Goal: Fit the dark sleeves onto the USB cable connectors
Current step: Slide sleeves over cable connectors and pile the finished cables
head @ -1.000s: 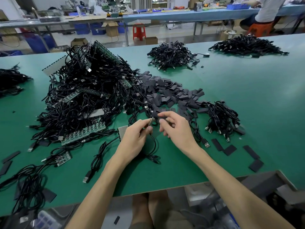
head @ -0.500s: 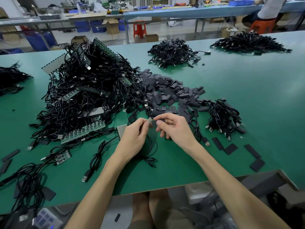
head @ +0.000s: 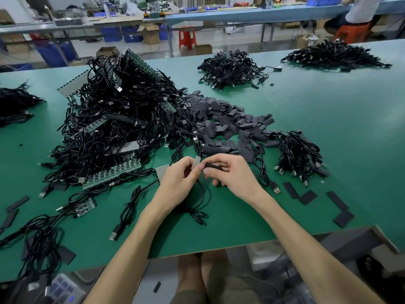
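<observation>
Left hand [head: 178, 182] pinches the pale flat connector [head: 195, 162] of a thin black USB cable [head: 202, 195]. Right hand [head: 233, 175] pinches a flat dark sleeve [head: 214, 165] just beside the connector, at its 3 o'clock. A heap of loose dark sleeves [head: 228, 121] lies on the green table [head: 328, 139] at 12 o'clock from the hands.

The left hand [head: 175, 185] and right hand [head: 232, 178] are bare, with short, plain thumbnails. Both forearms [head: 122, 249] are uncovered right to the frame's edge. Lower down, bare knees [head: 190, 273] meet dull olive-brown cloth [head: 230, 290].
</observation>
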